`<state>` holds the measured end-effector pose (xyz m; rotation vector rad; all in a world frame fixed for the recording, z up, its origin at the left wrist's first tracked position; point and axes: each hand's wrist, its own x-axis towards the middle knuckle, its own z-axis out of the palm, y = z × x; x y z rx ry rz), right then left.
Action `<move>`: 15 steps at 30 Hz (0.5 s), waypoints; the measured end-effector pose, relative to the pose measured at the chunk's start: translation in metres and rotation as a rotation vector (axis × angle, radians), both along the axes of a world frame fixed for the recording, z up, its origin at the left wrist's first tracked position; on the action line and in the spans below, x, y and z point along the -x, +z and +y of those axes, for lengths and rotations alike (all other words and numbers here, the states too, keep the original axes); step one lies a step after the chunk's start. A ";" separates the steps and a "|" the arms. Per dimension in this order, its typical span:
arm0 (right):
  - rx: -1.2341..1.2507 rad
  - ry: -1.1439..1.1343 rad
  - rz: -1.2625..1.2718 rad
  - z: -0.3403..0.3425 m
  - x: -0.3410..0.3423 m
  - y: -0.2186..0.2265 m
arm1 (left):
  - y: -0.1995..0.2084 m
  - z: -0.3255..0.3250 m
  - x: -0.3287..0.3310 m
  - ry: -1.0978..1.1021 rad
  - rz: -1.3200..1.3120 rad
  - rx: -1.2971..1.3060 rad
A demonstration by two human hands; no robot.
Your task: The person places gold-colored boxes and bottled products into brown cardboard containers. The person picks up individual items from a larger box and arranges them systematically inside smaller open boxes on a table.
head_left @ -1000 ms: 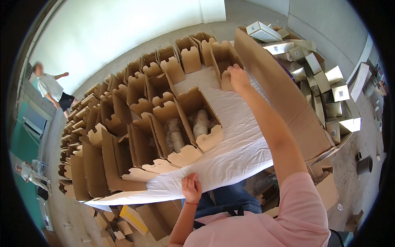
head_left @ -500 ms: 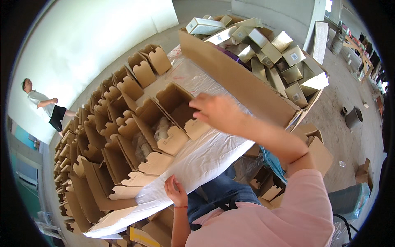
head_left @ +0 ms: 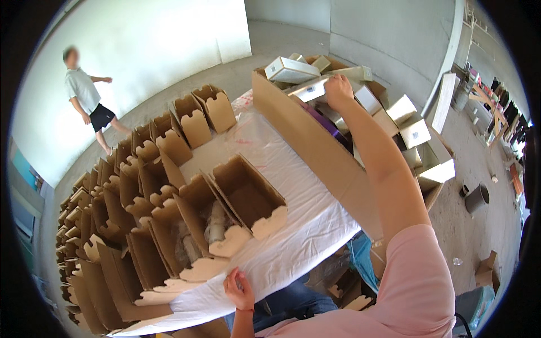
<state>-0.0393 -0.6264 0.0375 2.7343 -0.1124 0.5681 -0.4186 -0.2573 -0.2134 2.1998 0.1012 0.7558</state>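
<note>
Right hand (head_left: 338,90) reaches far over the tall cardboard wall (head_left: 307,141), fingers closing on a small white box (head_left: 311,89) in the heap of packages behind it. Left hand (head_left: 239,290) rests at the near edge of the white table cover (head_left: 293,236), fingers loosely curled, holding nothing, just beside open brown cartons (head_left: 248,194).

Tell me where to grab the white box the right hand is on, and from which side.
Grip the white box across its narrow width, near the end under the right hand, coming from above. It lies long and flat atop the heap in the big carton, so probably only its top and edges are free.
</note>
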 end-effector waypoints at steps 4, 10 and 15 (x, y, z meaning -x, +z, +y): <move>0.183 -0.046 -0.001 -0.020 -0.033 -0.032 | 0.007 -0.005 -0.003 -0.005 0.032 -0.101; 0.294 -0.075 0.139 -0.008 -0.055 -0.044 | 0.003 -0.001 -0.007 0.006 0.055 -0.114; 0.367 -0.025 0.108 -0.014 -0.051 -0.044 | 0.007 -0.003 -0.007 0.008 0.043 -0.141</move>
